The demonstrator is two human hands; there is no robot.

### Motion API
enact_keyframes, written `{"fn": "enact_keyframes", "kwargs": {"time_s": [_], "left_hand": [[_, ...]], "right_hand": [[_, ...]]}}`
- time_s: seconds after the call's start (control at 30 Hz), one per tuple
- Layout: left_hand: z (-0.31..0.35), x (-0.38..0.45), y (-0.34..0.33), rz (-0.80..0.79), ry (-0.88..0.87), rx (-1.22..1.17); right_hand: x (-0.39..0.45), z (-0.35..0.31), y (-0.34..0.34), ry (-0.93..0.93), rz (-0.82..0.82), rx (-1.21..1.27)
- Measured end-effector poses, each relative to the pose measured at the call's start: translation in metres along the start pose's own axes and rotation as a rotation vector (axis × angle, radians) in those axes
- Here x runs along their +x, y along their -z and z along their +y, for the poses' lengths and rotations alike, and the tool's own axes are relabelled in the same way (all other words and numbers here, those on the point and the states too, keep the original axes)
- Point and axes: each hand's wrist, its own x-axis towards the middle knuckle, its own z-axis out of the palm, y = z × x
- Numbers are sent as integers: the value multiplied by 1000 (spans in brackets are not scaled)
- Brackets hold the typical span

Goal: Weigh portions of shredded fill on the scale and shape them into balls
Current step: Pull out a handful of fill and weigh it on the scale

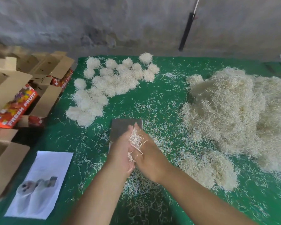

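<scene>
The fill heap [234,114] takes up the right of the green table [161,98], a loose tangle of pale thin shreds. By its look it is very light, springy and soft: it should squash easily and spring partly back, and stray strands will shed wherever it is handled, as the litter over the cloth suggests. A portion is best taken by scooping from beneath with cupped palms and pressing inward, not by pinching a few strands.

The finished balls [110,83] lie clustered at the far left of the table, touching one another and fuzzy at the edges; they would likely deform under a firm squeeze.

The cartons [19,95] stand open beyond the table's left edge, partly cut off.

A printed sheet [40,182] lies at the near left, its picture too blurred to read.

The scale [125,127] sits mid-table, its near part and any display covered by the hands.

The left hand [120,153] and right hand [148,156] are pressed together over the scale, fingers fairly straight, cupping a small tuft [135,140] between the palms. How much fill sits between them cannot be made out.
</scene>
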Motion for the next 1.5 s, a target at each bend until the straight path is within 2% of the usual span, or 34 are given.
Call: {"fn": "enact_keyframes", "kwargs": {"time_s": [0.07,0.17,0.2,0.27,0.33,0.4,0.43,0.6,0.7,0.8,0.87,0.93,1.07,1.13,1.3,1.5], "left_hand": [[-4,17,14,88,-45,-13],[-3,40,33,307,-226,18],[-5,43,37,303,-317,58],[-11,47,36,176,-515,230],[-23,55,34,40,-661,565],[-30,69,36,9,-749,1007],[-28,76,38,-39,-718,1108],[-14,102,61,-380,-598,1176],[1,131,79,-449,-610,1273],[9,167,89,-344,-705,1302],[13,191,94,-230,-698,1271],[16,214,97,-140,-656,1212],[13,249,97,-12,-605,1063],[7,263,94,1,-578,1030],[6,270,92,-84,-521,1021],[22,245,121,33,-628,1002]], "right_hand": [[2,-1,-11,-155,-70,375],[6,-8,-25,-437,-28,864],[10,-9,-29,-510,-29,1101],[24,-9,-36,-582,-44,1552],[44,-10,-37,-639,53,1732],[63,-3,-36,-673,103,1753],[71,4,-35,-695,106,1739],[109,39,-44,-889,239,1357],[137,53,-49,-929,296,1248],[160,63,-55,-864,161,1323],[170,68,-56,-871,125,1333],[176,77,-57,-859,121,1344],[167,110,-60,-884,196,1181],[159,121,-61,-847,221,1185],[147,123,-52,-816,289,1148],[131,106,-37,-838,358,1099]]}}
